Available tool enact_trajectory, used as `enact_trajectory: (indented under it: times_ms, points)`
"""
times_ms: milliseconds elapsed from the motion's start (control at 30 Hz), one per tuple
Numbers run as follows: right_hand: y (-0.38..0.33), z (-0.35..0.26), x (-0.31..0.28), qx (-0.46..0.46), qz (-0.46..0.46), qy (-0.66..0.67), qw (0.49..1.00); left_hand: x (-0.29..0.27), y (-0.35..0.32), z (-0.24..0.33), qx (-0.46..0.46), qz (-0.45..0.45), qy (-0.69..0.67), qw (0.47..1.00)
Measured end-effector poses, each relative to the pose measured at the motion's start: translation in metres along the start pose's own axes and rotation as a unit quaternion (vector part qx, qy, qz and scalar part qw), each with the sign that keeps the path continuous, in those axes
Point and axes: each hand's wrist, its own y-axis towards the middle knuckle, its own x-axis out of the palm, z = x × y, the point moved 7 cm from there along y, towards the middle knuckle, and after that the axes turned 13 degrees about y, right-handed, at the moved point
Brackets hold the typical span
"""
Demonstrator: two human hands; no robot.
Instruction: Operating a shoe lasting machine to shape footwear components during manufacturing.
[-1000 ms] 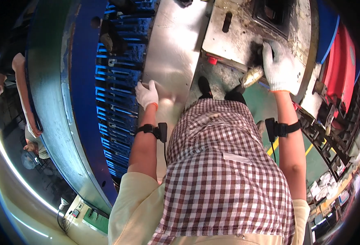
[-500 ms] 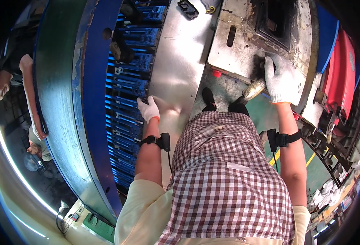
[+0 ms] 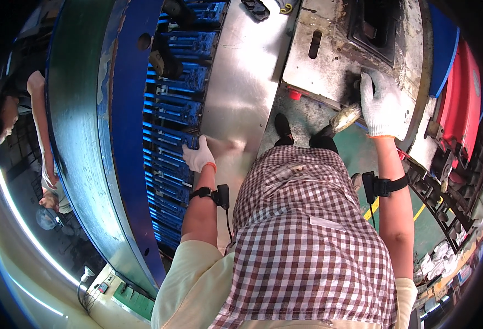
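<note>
My left hand [image 3: 198, 157], in a white knit glove, is open, its thumb and a finger apart. It hovers at or touches the border between a row of blue slatted parts [image 3: 182, 109] and a smooth metal sheet [image 3: 244, 71]; contact is unclear. I see nothing held in it. My right hand [image 3: 385, 107], gloved alike, is on or just above a stained metal machine top [image 3: 321, 71]. Its thumb points forward, but most fingers are hidden from view. Beside it a pale wrapped bar or handle [image 3: 345, 117] sticks out; whether I touch it cannot be told.
A dark square opening [image 3: 374, 30] lies beyond my right hand. A red knob [image 3: 294, 95] sits on the machine's near edge. A blue rail [image 3: 126, 142] and a long pale green belt [image 3: 79, 115] run along the left, with other people past it. A red cover [image 3: 460, 104] stands right.
My left hand has come slightly nearer to me along the slatted row, and its fingers look a little more bent. My right hand stays at the same place on the machine.
</note>
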Motion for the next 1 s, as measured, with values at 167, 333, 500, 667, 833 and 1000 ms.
enact_trajectory:
  times_ms: [167, 333, 500, 667, 833, 1000]
  points:
    - [0.0, 0.002, 0.001, -0.009, 0.007, 0.022, 1.0, 0.014, -0.004, -0.025, -0.031, -0.049, 0.045, 0.997]
    - [-0.001, 0.002, 0.001, -0.012, 0.009, 0.015, 1.0, 0.025, -0.002, -0.025, -0.011, -0.085, 0.062, 0.994]
    - [-0.002, 0.0, -0.001, -0.026, 0.021, 0.02, 0.999, 0.024, -0.003, -0.026, -0.006, -0.104, 0.085, 0.991]
    - [-0.002, 0.002, 0.001, -0.016, 0.007, -0.001, 1.0, 0.024, -0.006, -0.021, -0.001, -0.076, 0.05, 0.996]
    - [-0.001, 0.002, 0.003, -0.013, 0.001, 0.009, 1.0, 0.037, 0.005, -0.029, 0.0, -0.092, 0.024, 0.995]
    - [-0.001, 0.001, 0.001, -0.021, 0.011, -0.002, 1.0, 0.047, 0.025, -0.052, -0.08, -0.11, -0.226, 0.965]
